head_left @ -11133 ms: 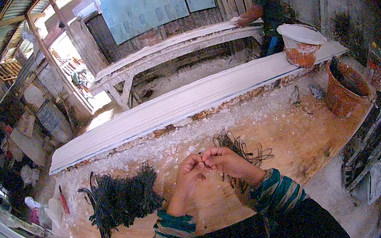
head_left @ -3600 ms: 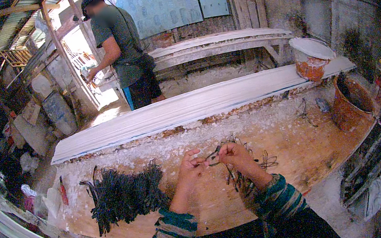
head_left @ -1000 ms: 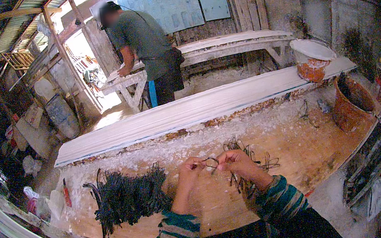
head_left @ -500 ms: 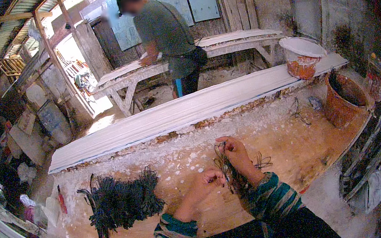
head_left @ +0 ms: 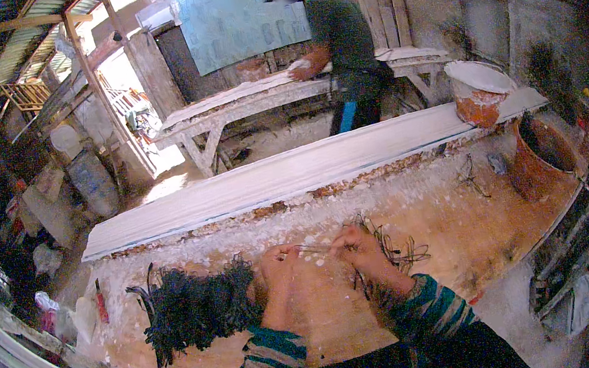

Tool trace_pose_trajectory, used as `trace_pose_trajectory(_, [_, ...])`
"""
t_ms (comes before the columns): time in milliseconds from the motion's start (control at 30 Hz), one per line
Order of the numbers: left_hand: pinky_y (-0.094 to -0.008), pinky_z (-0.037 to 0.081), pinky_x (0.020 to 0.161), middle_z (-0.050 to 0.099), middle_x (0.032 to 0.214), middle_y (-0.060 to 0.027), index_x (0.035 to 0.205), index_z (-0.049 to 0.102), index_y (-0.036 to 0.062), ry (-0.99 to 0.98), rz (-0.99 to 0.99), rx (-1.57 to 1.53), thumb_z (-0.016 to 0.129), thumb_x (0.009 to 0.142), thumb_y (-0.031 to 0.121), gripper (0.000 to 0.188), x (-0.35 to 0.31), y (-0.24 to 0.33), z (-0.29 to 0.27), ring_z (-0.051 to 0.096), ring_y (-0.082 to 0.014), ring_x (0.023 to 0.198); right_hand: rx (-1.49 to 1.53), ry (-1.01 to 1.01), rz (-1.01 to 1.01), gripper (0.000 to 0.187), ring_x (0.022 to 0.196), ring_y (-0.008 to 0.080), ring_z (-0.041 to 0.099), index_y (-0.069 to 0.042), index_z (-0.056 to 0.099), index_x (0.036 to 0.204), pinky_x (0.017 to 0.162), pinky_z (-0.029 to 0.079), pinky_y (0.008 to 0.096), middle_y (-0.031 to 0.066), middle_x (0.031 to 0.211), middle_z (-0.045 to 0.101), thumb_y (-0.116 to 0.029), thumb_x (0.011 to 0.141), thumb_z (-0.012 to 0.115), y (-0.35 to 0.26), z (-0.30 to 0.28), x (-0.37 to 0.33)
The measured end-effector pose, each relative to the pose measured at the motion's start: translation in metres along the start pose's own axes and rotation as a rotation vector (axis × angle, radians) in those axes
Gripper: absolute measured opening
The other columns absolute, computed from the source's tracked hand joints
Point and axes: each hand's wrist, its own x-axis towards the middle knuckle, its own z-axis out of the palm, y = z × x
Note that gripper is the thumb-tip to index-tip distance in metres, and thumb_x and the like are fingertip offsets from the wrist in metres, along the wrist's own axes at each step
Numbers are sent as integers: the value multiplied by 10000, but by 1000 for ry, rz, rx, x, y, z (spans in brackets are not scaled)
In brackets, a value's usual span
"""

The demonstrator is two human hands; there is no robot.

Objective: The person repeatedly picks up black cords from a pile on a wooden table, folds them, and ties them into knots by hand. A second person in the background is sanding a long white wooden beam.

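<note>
Between my two hands a thin dark strand (head_left: 314, 247) is stretched nearly level, just above the board. My left hand (head_left: 279, 262) pinches its left end, beside the right edge of a thick pile of black strips (head_left: 195, 306). The other end is in the closed fingers of my right hand (head_left: 364, 251). Loose dark strands (head_left: 402, 252) spread out behind and to the right of that hand, partly hidden by it. Whether the strand is cord or wire I cannot make out.
A long white molding (head_left: 272, 185) lies along the far side of the wooden board (head_left: 467, 250). On its right end stands a plaster-smeared bucket (head_left: 480, 111); an orange-brown bucket (head_left: 536, 165) is nearer. A person (head_left: 346, 36) works at a bench (head_left: 246, 101) behind. A red-handled tool (head_left: 101, 302) lies far left.
My left hand has moved up and left, away from my right hand, and the strand is now drawn out between them. The person behind has shifted right along the bench.
</note>
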Motion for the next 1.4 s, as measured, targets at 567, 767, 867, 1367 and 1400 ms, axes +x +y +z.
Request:
trace_pose_trajectory(567, [-224, 438, 589, 613, 708, -53, 735, 624, 10, -72, -32, 89, 606, 727, 72, 65, -11, -3, 6, 545, -106, 630, 364, -362, -27, 172, 778, 118, 530, -38, 621, 853, 734, 407, 248, 40, 805, 589, -178, 758, 592, -40, 6, -7])
trace_pose_trajectory(767, [-230, 433, 583, 595, 683, -16, 781, 619, 40, -295, 66, 21, 613, 747, 159, 123, -7, -10, 8, 537, -115, 628, 283, 53, 157, 52, 668, 89, 510, -42, 598, 747, 636, 408, 226, 18, 697, 570, -48, 697, 589, -6, 9, -3])
trace_pose_trajectory(867, [-228, 420, 611, 572, 686, 11, 835, 601, 42, -580, -233, -244, 597, 769, 197, 169, -22, 8, 14, 518, -108, 645, 133, 290, 96, 58, 639, 90, 492, -49, 572, 727, 613, 403, 226, 7, 666, 544, -13, 683, 581, 13, 10, -1])
trace_pose_trajectory(1367, [-216, 402, 612, 558, 715, 6, 808, 587, 44, -674, 35, -332, 599, 764, 159, 124, -41, 14, 25, 498, -84, 663, -121, 495, 57, 59, 709, 220, 513, -66, 611, 776, 642, 422, 296, 82, 757, 545, -95, 732, 583, -8, -9, 2])
trace_pose_trajectory(1400, [-216, 399, 598, 557, 710, 5, 803, 592, 43, -541, 56, -216, 602, 758, 150, 117, -38, 19, 23, 496, -84, 652, -162, 549, 28, 51, 721, 223, 508, -68, 612, 766, 650, 419, 298, 80, 763, 538, -94, 731, 587, 0, -11, 3])
